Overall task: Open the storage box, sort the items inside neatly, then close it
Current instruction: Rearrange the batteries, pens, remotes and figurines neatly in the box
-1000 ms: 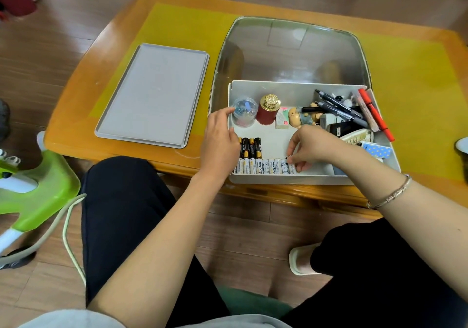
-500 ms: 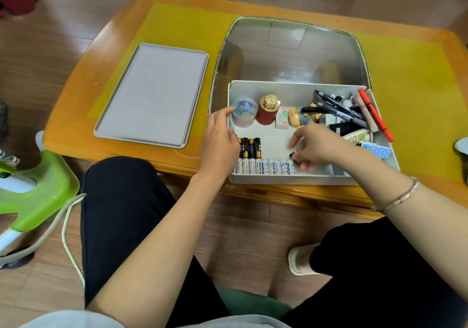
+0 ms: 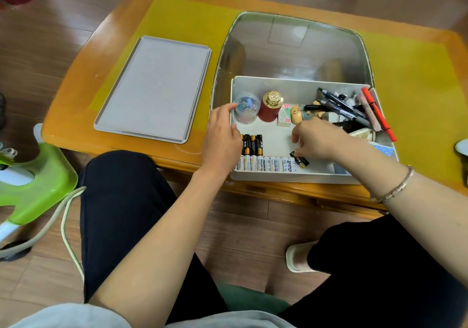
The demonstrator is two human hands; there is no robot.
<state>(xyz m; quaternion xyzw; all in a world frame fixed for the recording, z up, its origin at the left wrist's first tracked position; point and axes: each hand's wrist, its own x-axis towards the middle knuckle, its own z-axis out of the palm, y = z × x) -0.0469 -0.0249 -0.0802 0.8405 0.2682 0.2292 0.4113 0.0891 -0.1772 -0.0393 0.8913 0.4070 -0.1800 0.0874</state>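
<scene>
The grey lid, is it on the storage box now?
No, the grey lid lies flat on the table, left of the open storage box.

Inside the storage box, bare floor shows in the middle, between the black batteries and the red jar. The left hand blocks the box's left wall; the right hand covers the centre-right. Pens and an orange marker crowd the right end. White batteries line the near wall.
</scene>
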